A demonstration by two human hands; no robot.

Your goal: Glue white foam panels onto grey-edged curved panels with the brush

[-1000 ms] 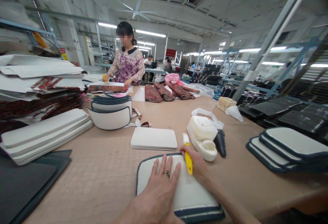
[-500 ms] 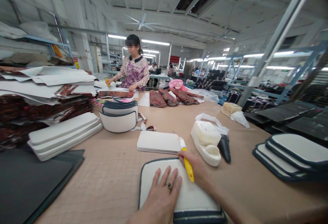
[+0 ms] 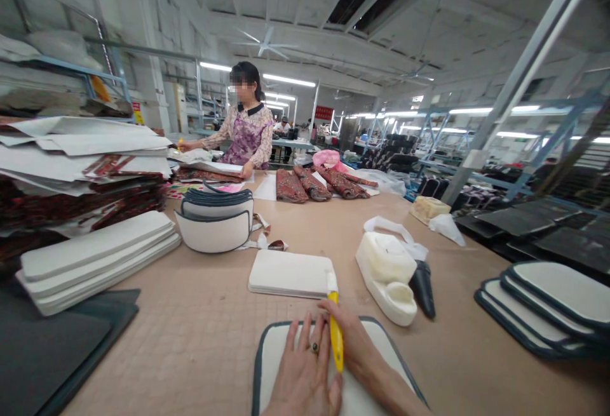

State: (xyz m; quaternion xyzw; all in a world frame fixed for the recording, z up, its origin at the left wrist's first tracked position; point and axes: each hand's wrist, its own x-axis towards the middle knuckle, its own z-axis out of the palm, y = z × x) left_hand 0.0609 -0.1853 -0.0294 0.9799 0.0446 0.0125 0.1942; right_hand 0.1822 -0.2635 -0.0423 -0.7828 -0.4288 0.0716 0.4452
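At the bottom centre of the frame the left hand (image 3: pixel 305 378) lies flat on a white panel (image 3: pixel 274 355) with dark edging, its fingers spread and gripping nothing, pressing the piece down so it cannot slide on the table (image 3: pixel 200 333). Just right of it the right hand (image 3: pixel 355 346) has its fingers closed round a yellow brush (image 3: pixel 335 333), held like a pen with the pale head pointing up the frame at the panel's far edge, a hold that lets the tip run along the border. Just beyond the panel lies a small stack of plain white boards (image 3: pixel 288 273), and right of that a white jug (image 3: pixel 388 270) on its side with a dark nozzle (image 3: pixel 423 289) beside it, close enough to dip into. Edged panels (image 3: pixel 548 295) pile at the right edge, longer white boards (image 3: pixel 95 260) at the left. In the upper left a co-worker (image 3: pixel 245 130) bends over patterned fabric (image 3: pixel 314 184) at the table's far end.
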